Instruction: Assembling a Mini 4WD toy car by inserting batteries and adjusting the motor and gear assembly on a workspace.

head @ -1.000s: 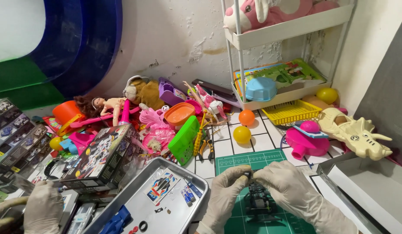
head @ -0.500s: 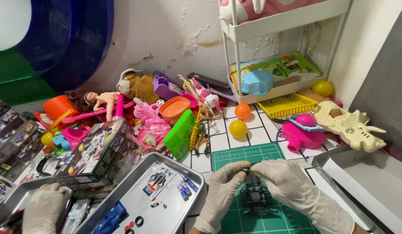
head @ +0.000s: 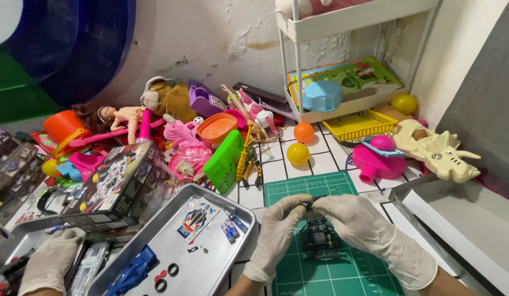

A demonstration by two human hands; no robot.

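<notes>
I see both gloved hands meeting over the green mat. My left hand comes up from the bottom edge, wrist bent, thumb and forefinger pinched at the top end of the small dark chassis. My right hand reaches in from the lower right, palm down, its fingertips pinched at that same end, so the two sets of fingers nearly touch. Both hands are grasping the chassis, which sits low over the mat, just right of the tray; whether it rests on the mat I cannot tell. What the fingers pinch is too small to make out.

A third gloved hand, someone else's, lies at the lower left on a second tray, fingers loosely curled; I cannot tell whether it grips anything.

In the near tray lie a blue part, small black rings and a sticker sheet. A dark box stands just left of it. Behind are piled toys: a doll, an orange bowl, a green board, orange and yellow balls, a pink toy and a cream dinosaur.

Against half a second ago, the hands keep the same pinch on the chassis, a little closer together. The other person's hand has barely shifted. The view has tilted slightly, so the toys sit lower in the frame.
</notes>
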